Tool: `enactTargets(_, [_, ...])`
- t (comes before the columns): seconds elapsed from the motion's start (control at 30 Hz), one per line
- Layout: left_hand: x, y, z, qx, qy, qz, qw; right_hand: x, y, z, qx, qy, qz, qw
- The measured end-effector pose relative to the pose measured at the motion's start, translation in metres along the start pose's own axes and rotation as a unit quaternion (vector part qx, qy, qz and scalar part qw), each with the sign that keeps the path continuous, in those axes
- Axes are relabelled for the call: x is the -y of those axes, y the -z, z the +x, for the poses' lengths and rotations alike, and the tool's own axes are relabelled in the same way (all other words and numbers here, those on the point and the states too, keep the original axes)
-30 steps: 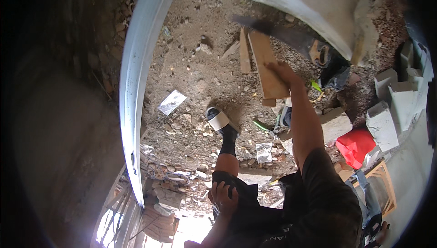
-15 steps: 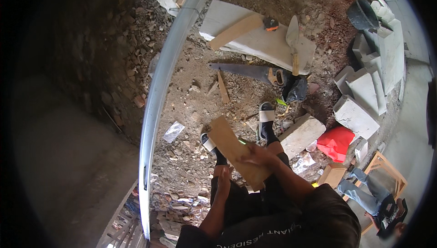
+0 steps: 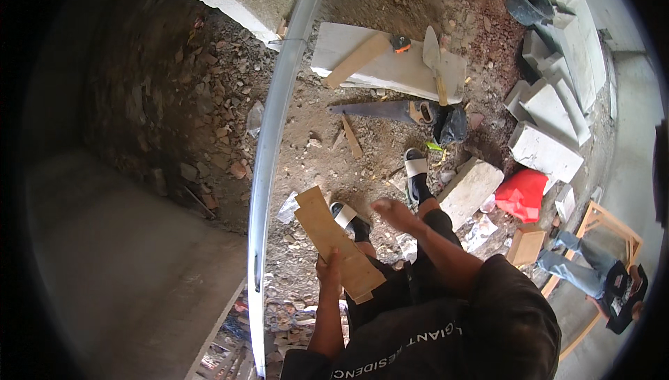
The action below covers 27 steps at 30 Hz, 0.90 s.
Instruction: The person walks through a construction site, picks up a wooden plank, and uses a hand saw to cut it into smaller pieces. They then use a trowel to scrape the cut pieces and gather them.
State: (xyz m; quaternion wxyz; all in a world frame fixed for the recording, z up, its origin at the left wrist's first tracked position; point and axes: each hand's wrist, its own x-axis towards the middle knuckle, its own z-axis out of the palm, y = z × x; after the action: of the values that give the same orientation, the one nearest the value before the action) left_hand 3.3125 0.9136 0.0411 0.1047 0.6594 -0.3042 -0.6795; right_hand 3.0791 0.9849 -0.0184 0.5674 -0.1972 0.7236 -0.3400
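Tan thin wooden boards (image 3: 334, 240), apparently two stacked with offset ends, slant across in front of my legs. My left hand (image 3: 329, 266) grips them at the lower left edge, thumb over the face. Apart from the boards, my right hand (image 3: 397, 214) is raised to their right, above my feet; its fingers look stretched out, slightly blurred, with nothing visible in them. Farther ahead, a handsaw (image 3: 383, 109) lies on the rubble ground. Beyond it, a pale slab (image 3: 401, 73) carries a trowel (image 3: 432, 56), a wooden strip (image 3: 359, 59) and a black-and-orange tape measure (image 3: 401, 44).
A long metal channel (image 3: 268, 164) runs along my left. Right of my feet are a pale block (image 3: 470, 192), a red bag (image 3: 521, 196) and stacked light blocks (image 3: 554, 111). A dark bucket (image 3: 528, 1) stands far right. Another person (image 3: 592, 272) is beside a wooden frame (image 3: 613, 230).
The boards have passed from my right hand to my left and shifted left. My right hand has let go and moved up, away from them. The view has also shifted.
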Motion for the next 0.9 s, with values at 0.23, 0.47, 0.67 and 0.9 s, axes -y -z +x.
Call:
enactTargets(0.23, [-0.035,0.034,0.007,-0.032,-0.001,0.050,0.998,-0.007,0.031,0.105,-0.095,-0.049,-0.023,0.994])
enactTargets(0.47, [-0.033,-0.009,0.033,-0.074,0.080,0.038,0.993,-0.013,0.052,0.295,-0.084,-0.092,0.014,0.992])
enactTargets(0.67, [-0.018,-0.087,0.054,-0.089,0.127,0.049,0.987,0.033,0.062,0.423,-0.131,-0.190,0.129,0.964])
enactTargets(0.9, [-0.036,-0.115,0.102,-0.075,0.108,0.062,0.989,0.055,0.073,0.388,-0.109,-0.068,0.243,0.961])
